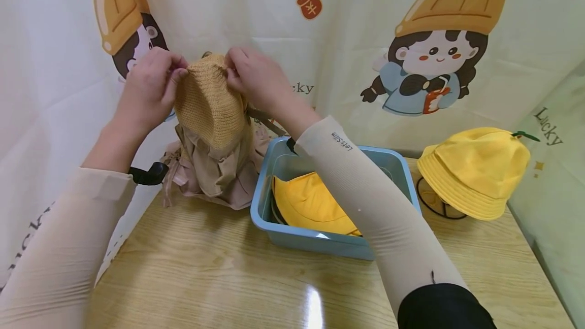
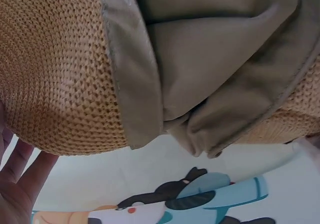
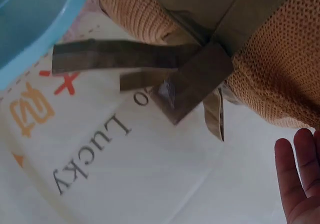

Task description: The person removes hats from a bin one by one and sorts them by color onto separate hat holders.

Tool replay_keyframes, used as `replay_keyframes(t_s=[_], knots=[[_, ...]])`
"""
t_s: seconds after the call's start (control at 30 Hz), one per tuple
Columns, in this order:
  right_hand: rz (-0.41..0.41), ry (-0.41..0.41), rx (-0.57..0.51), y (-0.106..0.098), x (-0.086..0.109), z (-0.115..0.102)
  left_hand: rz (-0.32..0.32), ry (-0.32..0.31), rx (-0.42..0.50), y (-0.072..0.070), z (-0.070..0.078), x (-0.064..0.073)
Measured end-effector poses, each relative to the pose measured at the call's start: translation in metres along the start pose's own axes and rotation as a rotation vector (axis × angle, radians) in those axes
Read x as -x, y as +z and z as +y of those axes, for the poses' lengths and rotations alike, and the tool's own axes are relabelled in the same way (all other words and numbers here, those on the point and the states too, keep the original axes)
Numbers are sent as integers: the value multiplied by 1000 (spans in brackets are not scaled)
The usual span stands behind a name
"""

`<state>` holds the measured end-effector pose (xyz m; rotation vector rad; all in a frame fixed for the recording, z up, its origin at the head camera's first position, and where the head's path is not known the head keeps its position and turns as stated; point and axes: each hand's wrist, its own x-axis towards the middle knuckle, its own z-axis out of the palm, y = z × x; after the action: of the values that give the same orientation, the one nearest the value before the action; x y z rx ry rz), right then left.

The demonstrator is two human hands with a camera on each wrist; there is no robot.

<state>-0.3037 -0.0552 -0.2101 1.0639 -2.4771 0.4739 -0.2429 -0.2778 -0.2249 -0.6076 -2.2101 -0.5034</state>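
Note:
A tan woven straw hat (image 1: 219, 103) is up at the left in the head view, its crumpled brim facing the camera. My left hand (image 1: 153, 85) pinches the brim's left edge between thumb and fingers. On the other side my right hand (image 1: 258, 77) grips the brim's upper right edge. Folded khaki cloth (image 2: 210, 48) with a stitched border lies against the weave in the left wrist view. Khaki straps (image 3: 192, 78) hang from the hat in the right wrist view. Beneath the hat, beige and mauve fabric (image 1: 224, 176) drapes down to the table.
A light blue plastic bin (image 1: 315, 240) stands right of the draped fabric, with a yellow hat (image 1: 311, 204) inside. Farther right, a yellow bucket hat (image 1: 475, 171) sits on a black wire stand (image 1: 434, 204). A printed curtain (image 1: 347, 55) hangs behind the wooden table (image 1: 219, 268).

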Motion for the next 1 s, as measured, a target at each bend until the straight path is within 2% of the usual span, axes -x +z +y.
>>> replay_keyframes(t_s=[0.13,0.3,0.43,0.57,0.67,0.77,0.9,1.0], knots=[[23,55,-159,7,2,2,4,-65,49,5,-5,7],[-4,124,-366,17,13,13,-35,-216,105,7,-11,23],[-77,164,-446,24,24,23,-67,-293,153,8,-15,35],[-82,154,-486,29,28,24,-73,-344,214,7,-18,46],[-51,146,-461,33,29,21,-50,-372,246,6,-20,51],[-26,131,-386,35,29,18,13,-349,232,7,-22,53],[26,109,-224,32,27,18,105,-286,145,6,-24,49],[54,93,-109,26,24,21,142,-259,70,0,-26,44]])
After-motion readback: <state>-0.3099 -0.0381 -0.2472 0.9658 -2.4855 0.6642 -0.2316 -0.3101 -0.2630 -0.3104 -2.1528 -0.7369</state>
